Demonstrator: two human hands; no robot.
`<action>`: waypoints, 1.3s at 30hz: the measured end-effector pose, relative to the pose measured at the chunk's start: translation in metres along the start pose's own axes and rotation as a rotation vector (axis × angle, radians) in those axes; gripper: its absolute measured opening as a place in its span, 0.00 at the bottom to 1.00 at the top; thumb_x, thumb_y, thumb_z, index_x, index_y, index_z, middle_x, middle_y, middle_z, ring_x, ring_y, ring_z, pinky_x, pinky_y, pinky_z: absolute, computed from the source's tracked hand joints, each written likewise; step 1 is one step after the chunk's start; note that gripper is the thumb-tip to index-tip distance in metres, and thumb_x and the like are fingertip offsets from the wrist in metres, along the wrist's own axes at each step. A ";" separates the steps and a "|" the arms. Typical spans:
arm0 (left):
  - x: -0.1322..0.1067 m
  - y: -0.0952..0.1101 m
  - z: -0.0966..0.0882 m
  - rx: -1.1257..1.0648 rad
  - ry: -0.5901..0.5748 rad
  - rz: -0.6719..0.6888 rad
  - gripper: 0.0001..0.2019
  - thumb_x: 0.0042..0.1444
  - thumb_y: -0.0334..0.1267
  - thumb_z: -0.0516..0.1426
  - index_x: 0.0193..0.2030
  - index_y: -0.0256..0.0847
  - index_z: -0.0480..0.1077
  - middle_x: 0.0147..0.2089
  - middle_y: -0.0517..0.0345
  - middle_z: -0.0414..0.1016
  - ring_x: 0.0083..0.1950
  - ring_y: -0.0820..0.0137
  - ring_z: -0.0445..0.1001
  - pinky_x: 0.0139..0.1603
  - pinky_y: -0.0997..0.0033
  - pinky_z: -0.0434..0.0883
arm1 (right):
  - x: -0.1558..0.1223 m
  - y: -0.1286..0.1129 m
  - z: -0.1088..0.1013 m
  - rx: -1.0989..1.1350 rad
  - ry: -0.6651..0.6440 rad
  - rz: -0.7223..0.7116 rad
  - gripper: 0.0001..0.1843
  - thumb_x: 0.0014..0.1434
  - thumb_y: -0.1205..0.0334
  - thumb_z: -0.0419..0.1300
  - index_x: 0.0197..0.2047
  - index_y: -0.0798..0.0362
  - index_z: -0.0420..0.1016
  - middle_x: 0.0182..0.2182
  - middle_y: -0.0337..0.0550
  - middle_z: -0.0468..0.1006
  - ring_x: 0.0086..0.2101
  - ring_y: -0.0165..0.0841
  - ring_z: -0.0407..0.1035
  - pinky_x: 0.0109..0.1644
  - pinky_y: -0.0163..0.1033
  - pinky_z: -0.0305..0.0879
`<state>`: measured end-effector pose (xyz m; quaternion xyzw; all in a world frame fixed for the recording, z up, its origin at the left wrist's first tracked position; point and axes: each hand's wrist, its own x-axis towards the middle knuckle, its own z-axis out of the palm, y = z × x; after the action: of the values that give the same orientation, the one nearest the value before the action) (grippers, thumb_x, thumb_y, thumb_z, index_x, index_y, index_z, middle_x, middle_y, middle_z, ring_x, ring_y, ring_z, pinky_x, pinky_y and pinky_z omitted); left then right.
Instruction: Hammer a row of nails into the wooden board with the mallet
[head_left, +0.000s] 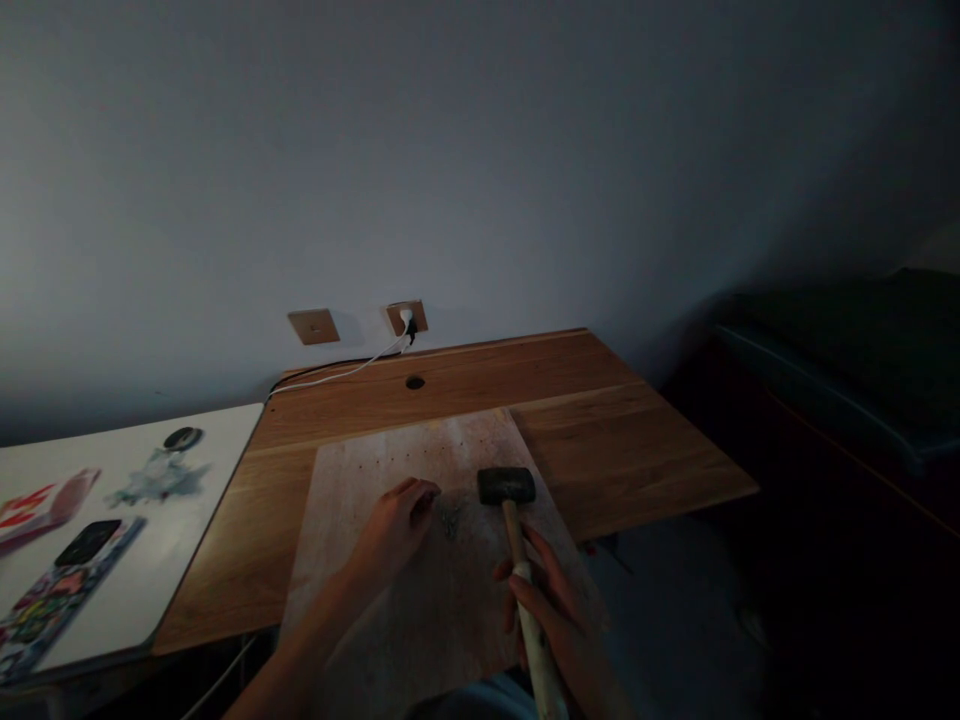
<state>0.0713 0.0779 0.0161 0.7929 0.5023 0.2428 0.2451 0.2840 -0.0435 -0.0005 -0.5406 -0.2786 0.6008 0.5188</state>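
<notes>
A pale wooden board (480, 440) lies on a brown wooden desk (600, 420). My right hand (559, 610) grips the light handle of a hammer (507, 486), whose black head hovers over or rests on the board's middle. My left hand (397, 525) is on the board just left of the hammer head, fingers curled and pinched together at a small dark spot; what they hold is too small to make out. Tiny dark marks dot the board's far part.
A white surface (217, 450) adjoins the desk on the left, carrying a colourful phone case (67, 585), a red and white packet (41, 505) and a small dark-capped object (161, 470). A white cable (352, 368) runs from a wall socket (406, 318). Dark furniture (847, 370) stands right.
</notes>
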 end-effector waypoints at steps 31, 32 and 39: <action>0.145 -0.023 0.038 -0.276 -0.048 0.123 0.07 0.55 0.28 0.61 0.40 0.41 0.76 0.36 0.58 0.82 0.37 0.68 0.79 0.42 0.69 0.75 | 0.013 0.009 0.014 0.703 -0.255 0.362 0.30 0.44 0.47 0.77 0.45 0.50 0.74 0.24 0.31 0.77 0.17 0.25 0.68 0.12 0.27 0.53; 0.145 -0.024 0.038 -0.280 -0.053 0.135 0.07 0.56 0.28 0.61 0.40 0.41 0.76 0.37 0.57 0.82 0.37 0.68 0.80 0.43 0.69 0.75 | 0.014 0.011 0.013 0.722 -0.250 0.372 0.29 0.43 0.47 0.78 0.44 0.51 0.75 0.25 0.32 0.78 0.18 0.26 0.69 0.12 0.27 0.53; 0.144 -0.024 0.039 -0.306 -0.150 0.197 0.07 0.57 0.31 0.61 0.43 0.42 0.77 0.39 0.56 0.84 0.39 0.66 0.82 0.45 0.68 0.75 | 0.029 0.023 0.017 0.732 -0.144 0.405 0.24 0.40 0.48 0.78 0.34 0.54 0.77 0.26 0.38 0.79 0.22 0.29 0.71 0.18 0.30 0.57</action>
<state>0.1337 0.2128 -0.0089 0.8075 0.3599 0.2794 0.3747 0.2647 -0.0199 -0.0269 -0.3213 0.0293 0.7863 0.5270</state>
